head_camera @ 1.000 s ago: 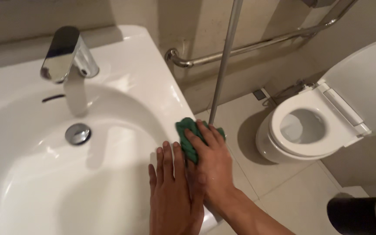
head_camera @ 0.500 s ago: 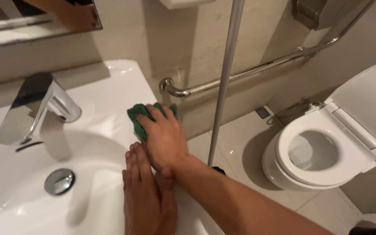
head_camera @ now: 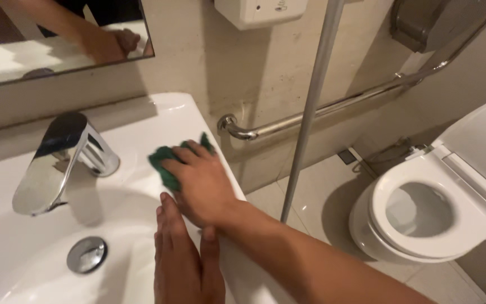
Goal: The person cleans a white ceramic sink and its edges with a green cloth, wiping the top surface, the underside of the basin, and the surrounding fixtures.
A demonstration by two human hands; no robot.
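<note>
Cloth (head_camera: 167, 163), green: pressed on sink (head_camera: 164, 121) rim under your flat right hand (head_camera: 201, 186); left hand (head_camera: 181, 262) flat, empty, beside.

glossy white ceramic sink (head_camera: 158, 121), polished metal tap (head_camera: 57, 160), green cloth (head_camera: 167, 160).
</note>
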